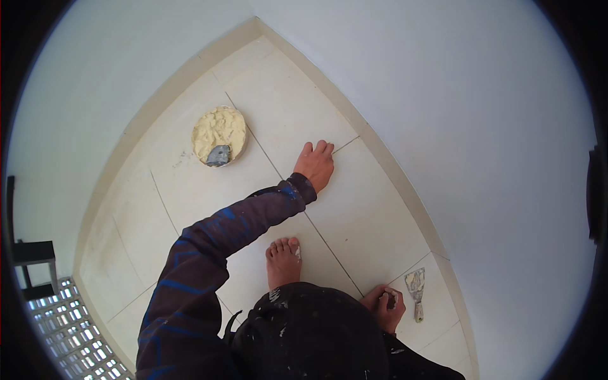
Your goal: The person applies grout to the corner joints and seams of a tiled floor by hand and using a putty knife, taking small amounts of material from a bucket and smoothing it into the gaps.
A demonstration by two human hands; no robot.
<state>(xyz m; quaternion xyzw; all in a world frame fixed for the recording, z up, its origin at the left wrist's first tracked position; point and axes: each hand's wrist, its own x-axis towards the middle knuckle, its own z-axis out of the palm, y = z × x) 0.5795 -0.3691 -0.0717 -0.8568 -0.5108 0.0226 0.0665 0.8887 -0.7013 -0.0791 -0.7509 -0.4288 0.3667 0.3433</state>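
Observation:
My left hand (315, 166) reaches across to the middle of the view, palm down over the floor tiles (358, 190), its bent fingers slightly apart, with nothing visible in them. Up and left of it stands a round tub (218, 126) of cream paste, a grey flat spreader (216, 156) lying in the paste. My right hand (389, 307) is low by my dark clothing, fingers curled; what they hold, if anything, is hidden. Just right of it lies a paste-smeared scraper (415, 291) on the tiles, blade pointing away from me.
Pale walls (487, 158) with a beige skirting (316, 82) meet in a corner ahead. My bare foot (283, 263) is on the tiles below my left arm. At the far left are a black piece of furniture (35, 253) and a perforated block panel (69, 323). A dark object (593, 193) is at the far right edge.

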